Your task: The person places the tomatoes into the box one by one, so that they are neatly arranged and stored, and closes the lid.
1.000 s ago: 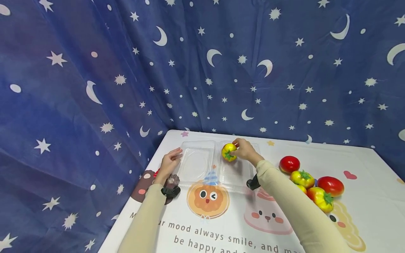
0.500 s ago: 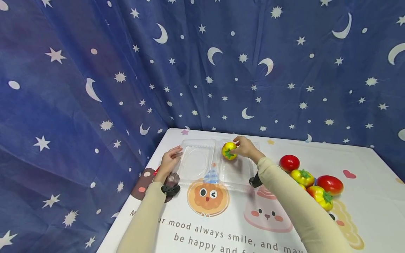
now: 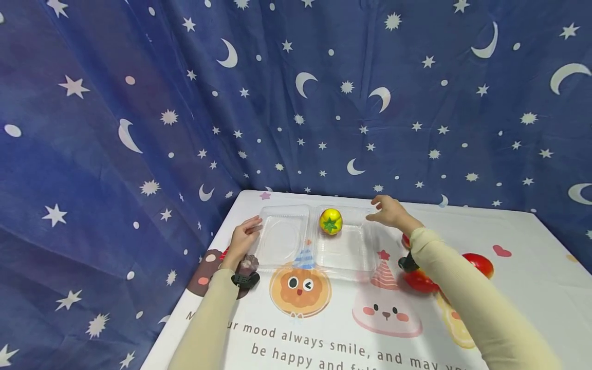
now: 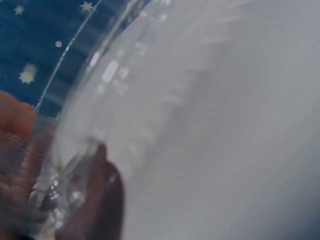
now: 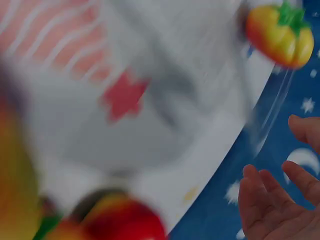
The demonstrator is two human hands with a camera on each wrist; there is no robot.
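A clear hinged plastic box [image 3: 344, 263] lies opened flat on the table. In its right half, near the back, sits a ribbed yellow toy tomato [image 3: 331, 222] with a green star-shaped top. My left hand [image 3: 244, 240] rests at the outer left edge of the box, fingers nearly straight; the left wrist view shows its fingers [image 4: 15, 120] close against the clear wall. To the right of the box, my right hand [image 3: 390, 211] is raised with nothing in it. Its fingers are loosely spread in the right wrist view, apart from the tomato.
Several red and red-yellow toy fruits [image 3: 478, 264] lie on the right of the table, partly hidden by my right sleeve [image 3: 462, 288]. A blue curtain [image 3: 277, 103] with moons and stars hangs behind the table. The tablecloth [image 3: 324, 318] carries printed cartoon faces and words.
My right hand has let go of the yellow toy tomato and moved right, away from it. The tomato stays in the box's right half. My left hand keeps its place.
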